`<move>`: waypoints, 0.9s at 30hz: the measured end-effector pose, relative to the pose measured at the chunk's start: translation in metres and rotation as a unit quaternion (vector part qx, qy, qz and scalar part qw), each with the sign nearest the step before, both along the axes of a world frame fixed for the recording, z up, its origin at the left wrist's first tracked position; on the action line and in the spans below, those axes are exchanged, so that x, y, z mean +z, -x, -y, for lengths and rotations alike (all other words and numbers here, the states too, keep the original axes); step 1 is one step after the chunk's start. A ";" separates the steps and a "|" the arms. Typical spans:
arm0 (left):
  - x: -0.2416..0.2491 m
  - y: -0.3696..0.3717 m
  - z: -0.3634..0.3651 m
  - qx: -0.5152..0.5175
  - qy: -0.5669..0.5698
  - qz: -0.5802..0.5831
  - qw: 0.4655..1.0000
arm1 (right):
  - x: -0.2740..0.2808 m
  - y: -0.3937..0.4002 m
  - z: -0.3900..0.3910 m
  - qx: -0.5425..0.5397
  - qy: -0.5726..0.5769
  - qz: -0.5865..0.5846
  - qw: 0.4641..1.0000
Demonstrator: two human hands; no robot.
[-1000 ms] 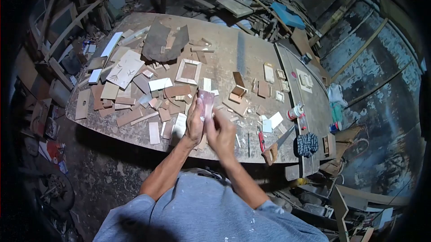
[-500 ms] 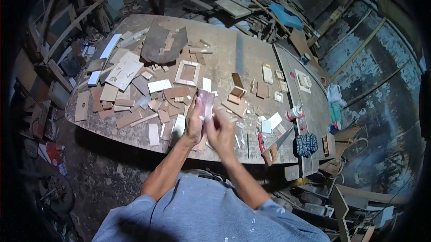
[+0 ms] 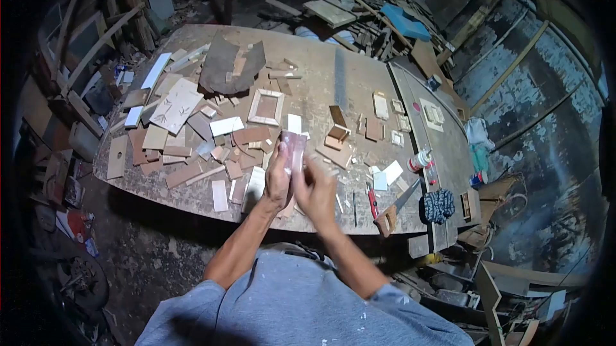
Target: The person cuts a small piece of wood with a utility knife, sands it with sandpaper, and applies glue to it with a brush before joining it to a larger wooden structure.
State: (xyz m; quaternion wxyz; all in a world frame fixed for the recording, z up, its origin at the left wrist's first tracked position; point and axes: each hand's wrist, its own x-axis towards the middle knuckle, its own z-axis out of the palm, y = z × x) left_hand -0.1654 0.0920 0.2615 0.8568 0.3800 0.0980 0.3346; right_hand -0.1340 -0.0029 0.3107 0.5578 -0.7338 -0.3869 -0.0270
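Note:
Near the front of the workbench, my left hand [image 3: 276, 180] is closed around a flat pinkish-brown piece [image 3: 294, 146], its thumb lying along the left side. The piece stands up out of my grip, its upper end pointing away from me. On the right side my right hand [image 3: 317, 193] grips the same piece low down, fingers curled and slightly blurred. What the piece is made of I cannot tell. Just beyond its top lies a small white block [image 3: 294, 122]. A wooden frame [image 3: 265, 108] rests a little farther off to the left.
Wood offcuts [image 3: 183, 173] cover the bench's left half. To the right are a small dark-and-light wooden assembly [image 3: 337, 129], a red utility knife [image 3: 372, 202], a handsaw [image 3: 387, 219], a glue bottle [image 3: 420, 160] and a patterned cloth bundle [image 3: 438, 207]. Scrap boards [image 3: 359, 9] pile up behind the bench.
The view has shifted slightly. Both hands stay on the pinkish-brown piece in nearly the same place, and its pale lower patch shows less now.

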 end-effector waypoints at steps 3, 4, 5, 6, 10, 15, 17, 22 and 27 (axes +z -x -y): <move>0.013 0.000 0.007 0.029 -0.019 0.000 0.999 | 0.003 -0.007 -0.001 0.012 0.017 0.016 1.000; 0.016 -0.003 0.016 0.039 0.000 0.012 0.999 | 0.015 -0.022 -0.014 0.004 0.021 0.017 1.000; 0.017 -0.004 0.021 0.049 0.018 0.023 0.998 | 0.019 -0.028 -0.020 -0.003 0.025 0.017 1.000; 0.015 -0.002 0.013 0.046 0.000 0.002 0.999 | 0.014 -0.023 -0.020 -0.018 0.027 0.030 0.999; 0.006 0.005 0.000 0.027 -0.041 -0.031 0.998 | -0.009 -0.001 -0.007 0.000 -0.009 0.049 0.999; -0.006 0.007 0.005 0.008 -0.006 -0.012 1.000 | 0.009 -0.073 -0.029 0.092 -0.069 -0.245 0.962; -0.001 0.012 -0.001 0.016 0.045 -0.004 0.999 | -0.003 -0.077 -0.020 0.109 -0.099 -0.389 0.909; 0.003 0.017 -0.010 0.012 0.033 0.015 0.999 | -0.010 -0.066 -0.022 0.144 -0.097 -0.391 0.904; -0.001 0.005 -0.006 0.040 -0.027 -0.010 0.999 | -0.010 -0.041 -0.040 0.076 -0.067 -0.135 0.986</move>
